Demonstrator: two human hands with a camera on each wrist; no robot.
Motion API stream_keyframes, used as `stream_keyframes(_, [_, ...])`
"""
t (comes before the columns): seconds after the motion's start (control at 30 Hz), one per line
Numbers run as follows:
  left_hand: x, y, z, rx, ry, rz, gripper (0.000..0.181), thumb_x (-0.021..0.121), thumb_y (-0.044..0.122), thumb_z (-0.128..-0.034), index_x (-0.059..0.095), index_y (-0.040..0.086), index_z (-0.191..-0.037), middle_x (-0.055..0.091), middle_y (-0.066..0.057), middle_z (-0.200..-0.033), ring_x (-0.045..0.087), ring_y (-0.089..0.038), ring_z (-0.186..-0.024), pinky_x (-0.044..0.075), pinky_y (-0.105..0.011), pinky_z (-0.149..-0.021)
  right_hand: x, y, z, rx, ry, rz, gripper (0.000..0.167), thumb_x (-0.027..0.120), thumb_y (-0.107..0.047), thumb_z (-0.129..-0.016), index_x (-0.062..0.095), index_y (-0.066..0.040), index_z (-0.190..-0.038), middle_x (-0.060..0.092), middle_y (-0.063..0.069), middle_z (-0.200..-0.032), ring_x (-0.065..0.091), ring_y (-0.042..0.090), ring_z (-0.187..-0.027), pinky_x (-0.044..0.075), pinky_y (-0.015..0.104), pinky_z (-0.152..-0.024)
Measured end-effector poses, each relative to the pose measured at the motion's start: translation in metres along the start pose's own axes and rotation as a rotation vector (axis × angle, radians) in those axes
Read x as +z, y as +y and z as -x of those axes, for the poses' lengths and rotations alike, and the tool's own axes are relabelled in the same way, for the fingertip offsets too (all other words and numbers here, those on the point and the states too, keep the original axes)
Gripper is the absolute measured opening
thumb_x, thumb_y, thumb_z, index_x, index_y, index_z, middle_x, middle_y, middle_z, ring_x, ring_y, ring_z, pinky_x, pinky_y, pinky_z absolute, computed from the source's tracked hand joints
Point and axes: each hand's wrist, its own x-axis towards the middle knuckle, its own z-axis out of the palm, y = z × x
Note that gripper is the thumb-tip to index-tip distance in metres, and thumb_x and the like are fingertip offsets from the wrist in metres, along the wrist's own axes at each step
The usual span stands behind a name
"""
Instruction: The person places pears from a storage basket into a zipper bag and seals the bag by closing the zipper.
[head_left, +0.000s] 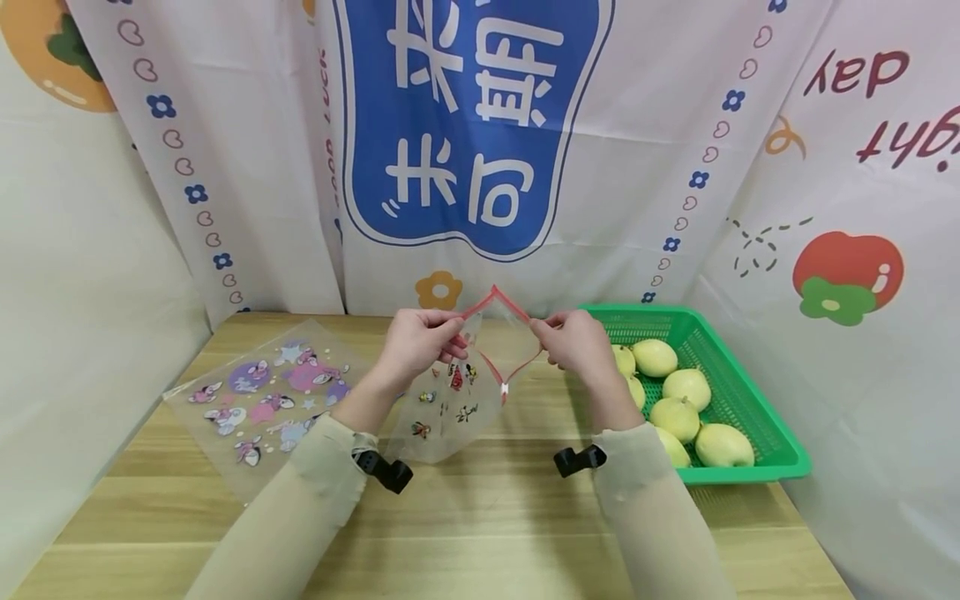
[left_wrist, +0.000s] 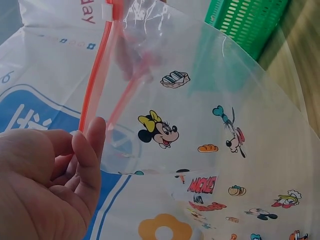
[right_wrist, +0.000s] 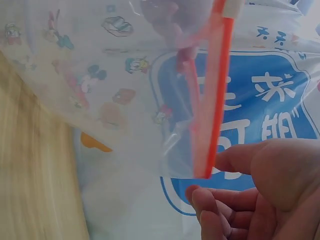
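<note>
A clear zip bag with cartoon prints point(head_left: 442, 417) hangs above the wooden table, its red-edged mouth spread into a diamond. My left hand point(head_left: 423, 342) pinches the left side of the mouth; in the left wrist view the thumb and fingers of the left hand point(left_wrist: 55, 175) grip the red strip. On the opposite side, my right hand point(head_left: 573, 337) pinches the rim between thumb and fingers. The right wrist view shows the right hand point(right_wrist: 255, 195) at the end of the red strip point(right_wrist: 217, 100). The white slider point(head_left: 505, 388) sits at the near corner. Nothing shows inside the bag.
Another clear bag with purple and pink prints point(head_left: 262, 392) lies flat on the table point(head_left: 465, 533) at the left. At the right stands a green plastic basket point(head_left: 750, 475) with several pale yellow-green fruits point(head_left: 686, 389). A printed cloth point(head_left: 637, 125) hangs behind the table.
</note>
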Motion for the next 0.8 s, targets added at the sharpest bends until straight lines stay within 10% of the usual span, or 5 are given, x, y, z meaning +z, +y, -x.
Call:
stream_keyframes(0.33, [0.002,-0.002,0.002,0.004,-0.006,0.005,0.032,0.066,0.016,-0.1113,0.075,-0.005,-0.133,0.081,-0.013,-0.089,0.077,-0.011,-0.068,0.065,-0.022,-0.064,-0.046,0.013,-0.005,-0.010,0.007,0.184,0.052,0.056,-0.051,-0.110,0.073,-0.009,-0.137,0.079,0.014,-0.116,0.073,0.030,-0.099,0.058,0.047,-0.089])
stream_keyframes(0.57, [0.003,0.000,0.003,0.004,0.004,0.013,0.031,0.066,0.016,-0.1115,0.076,-0.004,-0.132,0.081,-0.013,-0.088,0.077,-0.011,-0.067,0.065,-0.022,-0.063,-0.066,0.041,-0.012,0.010,-0.062,0.368,0.051,0.054,-0.043,-0.110,0.052,-0.016,-0.067,0.043,-0.004,-0.059,0.044,0.017,-0.056,0.034,0.029,-0.053])
stream_keyframes(0.8, [0.006,0.000,0.006,-0.002,-0.003,0.010,0.031,0.066,0.017,-0.1115,0.076,-0.004,-0.132,0.081,-0.014,-0.088,0.077,-0.012,-0.067,0.066,-0.024,-0.064,-0.074,0.072,-0.017,0.089,-0.226,0.510,0.048,0.054,-0.043,-0.110,0.052,-0.018,-0.069,0.054,-0.001,-0.063,0.058,0.020,-0.063,0.046,0.033,-0.057])
